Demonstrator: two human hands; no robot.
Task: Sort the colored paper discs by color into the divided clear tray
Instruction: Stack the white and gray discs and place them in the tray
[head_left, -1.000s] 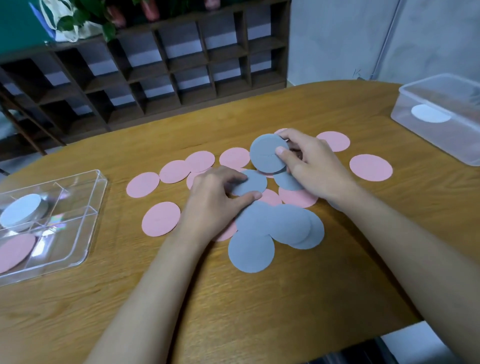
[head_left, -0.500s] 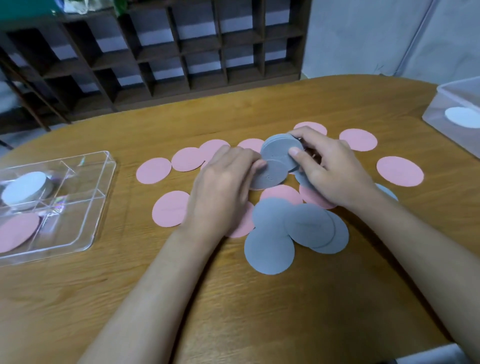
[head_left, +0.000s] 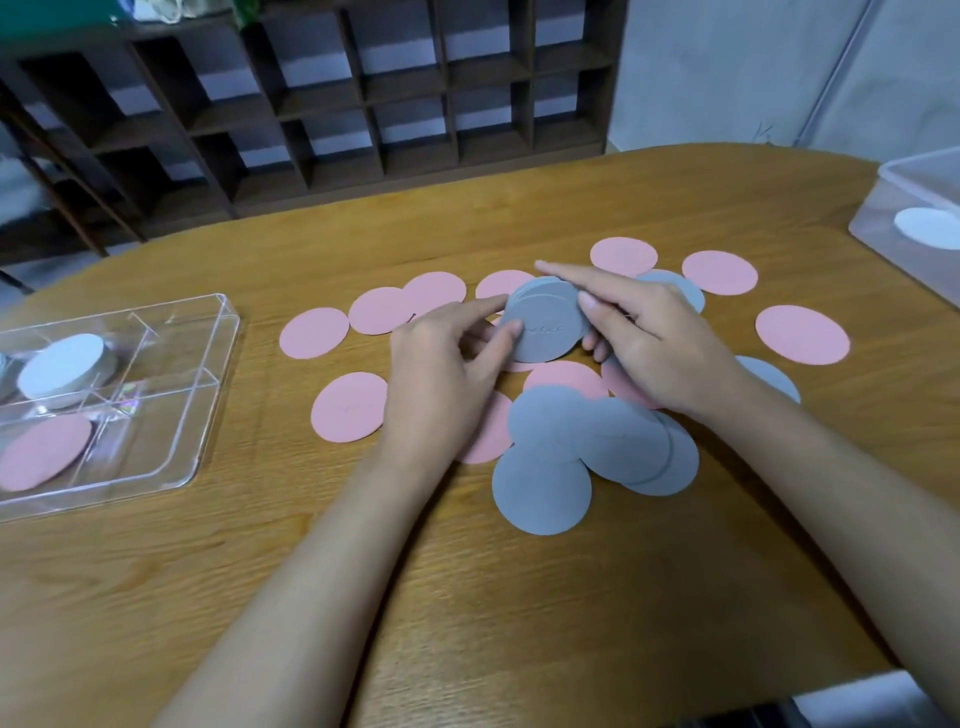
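Observation:
Between both hands, just above the table's middle, is a small stack of grey discs (head_left: 545, 325). My left hand (head_left: 449, 358) pinches its left edge with thumb and fingers. My right hand (head_left: 644, 338) grips its right side, index finger laid over the top. Several grey discs (head_left: 587, 447) overlap on the wood below the hands. Pink discs (head_left: 349, 407) are scattered around them, one at the far right (head_left: 801, 334). The divided clear tray (head_left: 171, 415) sits at the left with a pale disc stack (head_left: 62, 366) in a rear cell and a pink disc (head_left: 44, 451) in a front cell.
A lidded translucent box (head_left: 914, 208) holding a white disc stands at the table's right edge. A dark wooden cubby shelf (head_left: 332, 104) runs behind the table. The table's front edge (head_left: 675, 706) is near my forearms.
My left hand lifted a grey disc off the table and brought it onto the stack held by my right hand. Both hands now hold the stack together.

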